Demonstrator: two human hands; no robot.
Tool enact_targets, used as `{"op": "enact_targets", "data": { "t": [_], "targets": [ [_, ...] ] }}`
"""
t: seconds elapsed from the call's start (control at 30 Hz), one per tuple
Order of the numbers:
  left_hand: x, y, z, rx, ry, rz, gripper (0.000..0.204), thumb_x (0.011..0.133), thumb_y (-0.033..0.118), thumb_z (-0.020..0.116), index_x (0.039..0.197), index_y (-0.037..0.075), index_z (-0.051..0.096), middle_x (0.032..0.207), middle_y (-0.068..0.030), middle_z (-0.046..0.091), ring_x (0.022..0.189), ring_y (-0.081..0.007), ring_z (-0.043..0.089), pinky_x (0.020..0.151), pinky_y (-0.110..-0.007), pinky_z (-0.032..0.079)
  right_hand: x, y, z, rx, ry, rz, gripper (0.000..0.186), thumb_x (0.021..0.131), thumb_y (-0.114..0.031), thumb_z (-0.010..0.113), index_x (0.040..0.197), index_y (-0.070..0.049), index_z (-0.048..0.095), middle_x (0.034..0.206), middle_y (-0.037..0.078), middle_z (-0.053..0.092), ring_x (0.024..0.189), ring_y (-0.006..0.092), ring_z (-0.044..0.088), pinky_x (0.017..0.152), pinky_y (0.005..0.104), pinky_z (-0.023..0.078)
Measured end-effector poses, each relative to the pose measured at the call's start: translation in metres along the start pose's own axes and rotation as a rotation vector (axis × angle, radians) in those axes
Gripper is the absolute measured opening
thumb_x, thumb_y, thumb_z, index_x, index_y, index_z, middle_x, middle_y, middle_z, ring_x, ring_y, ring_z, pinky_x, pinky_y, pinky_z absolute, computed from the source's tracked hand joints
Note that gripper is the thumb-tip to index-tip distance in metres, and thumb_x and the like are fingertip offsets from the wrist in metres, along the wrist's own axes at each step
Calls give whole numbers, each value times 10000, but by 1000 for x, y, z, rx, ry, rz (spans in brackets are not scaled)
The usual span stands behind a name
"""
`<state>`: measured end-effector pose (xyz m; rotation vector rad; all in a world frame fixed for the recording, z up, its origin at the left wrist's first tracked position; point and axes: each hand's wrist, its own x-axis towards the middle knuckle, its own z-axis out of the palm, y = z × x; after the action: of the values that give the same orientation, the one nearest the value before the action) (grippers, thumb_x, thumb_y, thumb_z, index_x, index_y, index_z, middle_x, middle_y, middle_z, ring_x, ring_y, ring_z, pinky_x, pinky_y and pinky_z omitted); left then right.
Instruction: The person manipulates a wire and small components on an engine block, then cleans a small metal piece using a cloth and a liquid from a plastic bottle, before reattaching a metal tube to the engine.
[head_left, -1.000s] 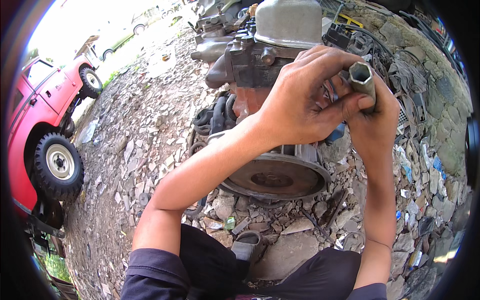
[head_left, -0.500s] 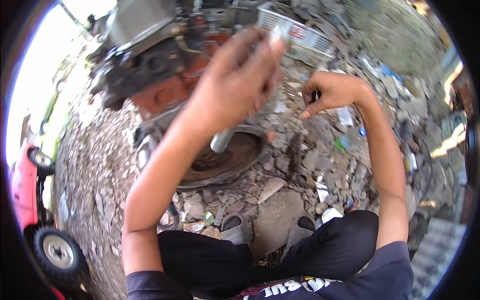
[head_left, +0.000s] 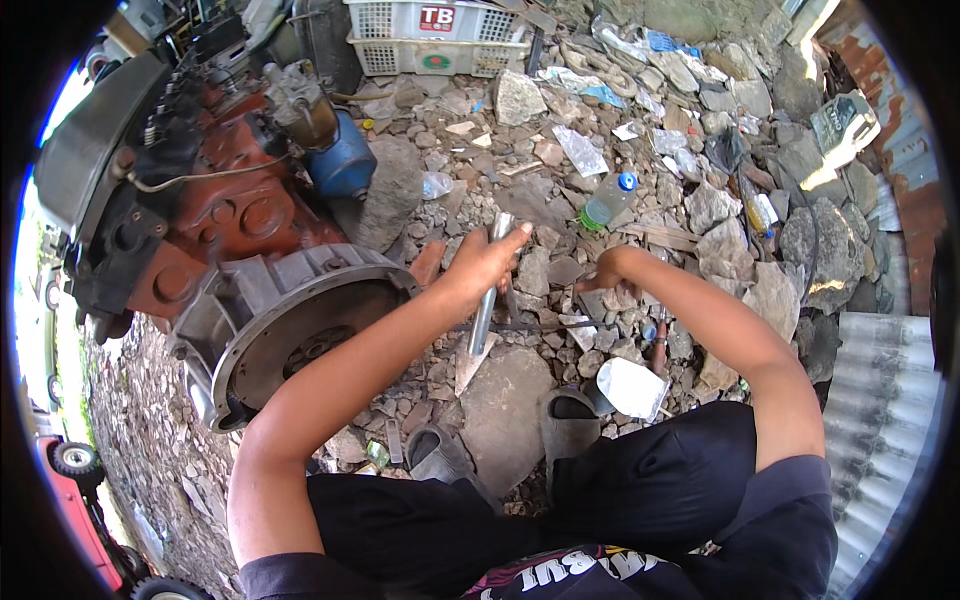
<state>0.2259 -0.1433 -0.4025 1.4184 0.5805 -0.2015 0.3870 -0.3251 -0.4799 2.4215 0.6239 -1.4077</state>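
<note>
My left hand (head_left: 480, 268) is closed round a shiny metal tube (head_left: 484, 318), its thumb along the upper end. The tube stands steeply tilted above the stony ground, just right of an engine's grey bell housing (head_left: 300, 265). Further right, my right hand (head_left: 608, 270) hangs low over the rubble with its fingers bent downward and apart. Nothing shows in it, though some of its fingers are partly hidden. Beyond my left forearm lies the engine block (head_left: 245, 205), orange-red with a blue oil filter (head_left: 345, 160) on its side.
White plastic crates (head_left: 440, 55) stand at the back. A clear bottle (head_left: 608, 200) with a blue cap lies among stones and litter. Corrugated sheet (head_left: 865, 420) lies at the right. A flat stone (head_left: 508, 400) sits before my sandals. A red vehicle (head_left: 75, 500) is at far left.
My view has swung to the right. My left hand has come down with the tube, from high near the crates to lower over the rubble. My right hand has also lowered.
</note>
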Motion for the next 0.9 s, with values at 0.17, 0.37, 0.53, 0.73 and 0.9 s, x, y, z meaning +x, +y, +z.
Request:
{"op": "enact_targets", "data": {
  "t": [0.17, 0.37, 0.53, 0.73, 0.9],
  "targets": [
    [28, -7, 14, 118, -37, 46, 413, 963, 411, 634, 1010, 2, 670, 642, 20, 475, 583, -111, 479, 553, -297, 434, 87, 112, 21, 514, 887, -408, 1035, 699, -619, 811, 1418, 17, 425, 1345, 249, 560, 1248, 351, 555, 1073, 408, 436],
    [55, -17, 15, 132, 23, -9, 392, 962, 394, 635, 1061, 15, 650, 804, -6, 566, 578, -87, 495, 473, -259, 397, 90, 86, -14, 730, 1133, -458, 840, 719, -452, 860, 1296, 51, 514, 1187, 228, 651, 1115, 337, 639, 968, 414, 501],
    [65, -11, 31, 302, 15, 142, 683, 834, 414, 781, 1307, -15, 539, 1005, -96, 625, 566, -88, 480, 454, -271, 366, 40, 67, -30, 780, 902, -685, 795, 784, -420, 831, 1324, 61, 501, 1178, 188, 660, 1088, 275, 648, 973, 385, 517],
    [87, -44, 17, 472, -174, 426, 1054, 636, 469, 916, 1419, -39, 427, 1338, -217, 564, 1283, -290, 522, 1075, -420, 434, -38, 36, -42, 951, 510, -914, 675, 855, -412, 775, 1270, 71, 550, 1140, 160, 673, 1037, 228, 654, 942, 366, 531],
    [79, -40, 25, 478, -308, 227, 993, 625, 417, 935, 1359, -73, 481, 1265, -200, 611, 1204, -268, 574, 1064, -398, 433, -20, 60, -10, 1064, 627, -926, 877, 818, -669, 687, 1243, 91, 581, 1156, 192, 652, 1044, 258, 645, 916, 416, 527]
  ]
}}
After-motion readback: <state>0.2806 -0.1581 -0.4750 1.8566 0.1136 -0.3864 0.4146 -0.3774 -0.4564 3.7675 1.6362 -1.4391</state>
